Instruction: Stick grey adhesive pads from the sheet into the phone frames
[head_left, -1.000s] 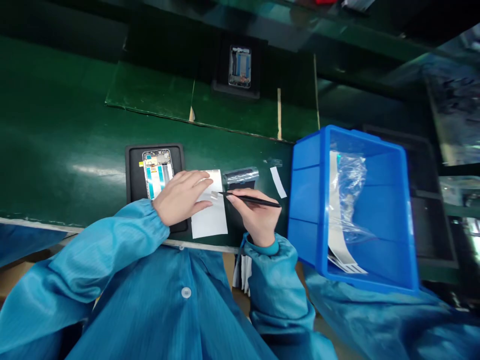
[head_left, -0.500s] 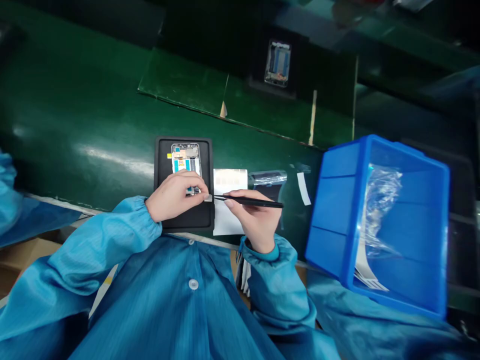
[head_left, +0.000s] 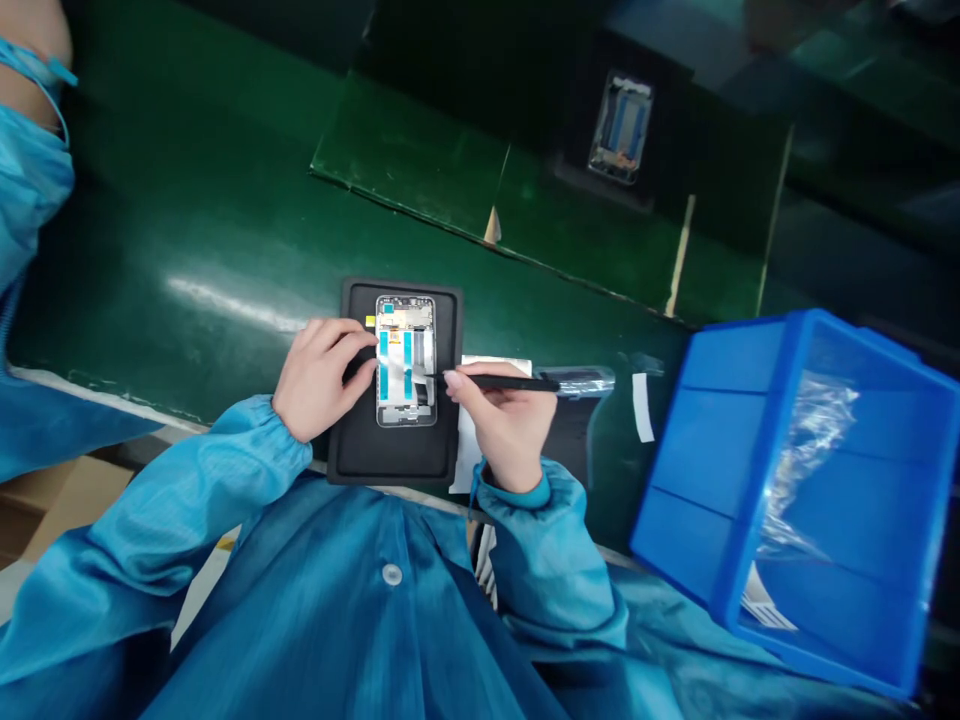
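Note:
An opened phone point(head_left: 396, 410) with its inside facing up lies in a black tray point(head_left: 358, 455). Blue-green strips run down its middle, and a small yellow tab sticks out at its upper left. My left hand point(head_left: 319, 375) is at the phone's left edge, thumb and forefinger apart, their tips touching the rim. Black tweezers point(head_left: 510, 383) are pinched in my right hand point(head_left: 514, 425), pointing left over the phone's middle. A small pale sliver seems to be at their tips, too small to name.
White paper point(head_left: 466, 450) and a dark film-like sheet point(head_left: 574, 430) lie right of the tray. Further right are a white strip point(head_left: 643, 408) and a blue bin point(head_left: 675, 440) holding clear plastic. Another opened phone point(head_left: 621, 128) sits behind. Another person's sleeve point(head_left: 30, 190) shows at left.
My left hand has moved left, from the tray's right side to the phone's left edge. The tweezers have moved from the small pale piece at my left fingers to over the phone. The view has shifted.

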